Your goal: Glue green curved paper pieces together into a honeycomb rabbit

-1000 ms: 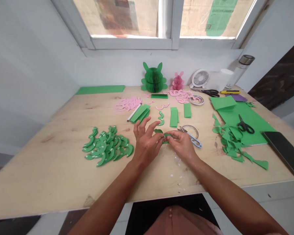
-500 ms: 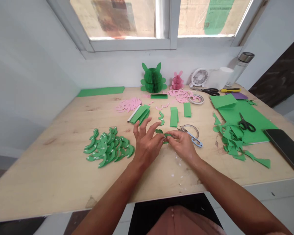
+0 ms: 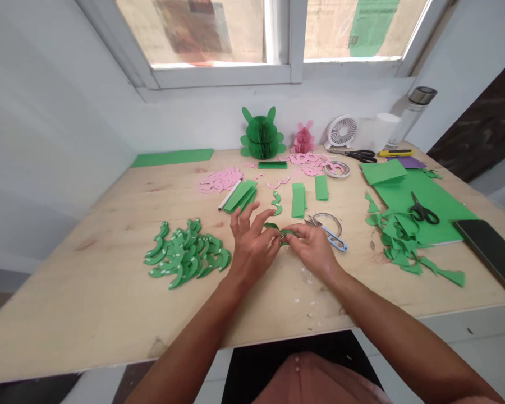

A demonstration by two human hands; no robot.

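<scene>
Between my two hands is a small curved green paper piece [image 3: 287, 232], low over the table's middle. My left hand [image 3: 255, 241] pinches at its left side with thumb and forefinger, the other fingers raised and spread. My right hand [image 3: 313, 247] grips its right end between thumb and fingers. The fingertips hide part of the piece. Left of my left hand lies a heap of wavy green paper cutouts [image 3: 185, 252] with small white strips on them. Just beyond my hands is a single wavy green cutout [image 3: 276, 203]. Blue-handled scissors [image 3: 334, 240] and a tape roll [image 3: 340, 221] lie beside my right hand.
Green paper scraps [image 3: 398, 238], black scissors [image 3: 423, 210] and a phone [image 3: 490, 252] are on the right. Pink cutouts [image 3: 221, 180], folded green strips [image 3: 298, 200], a green honeycomb paper figure [image 3: 263, 137], a pink one [image 3: 303, 140] and a small fan [image 3: 341, 132] stand or lie farther back.
My left thumb and forefinger have shifted slightly left along the green paper piece. My right hand keeps hold of it in nearly the same place.
</scene>
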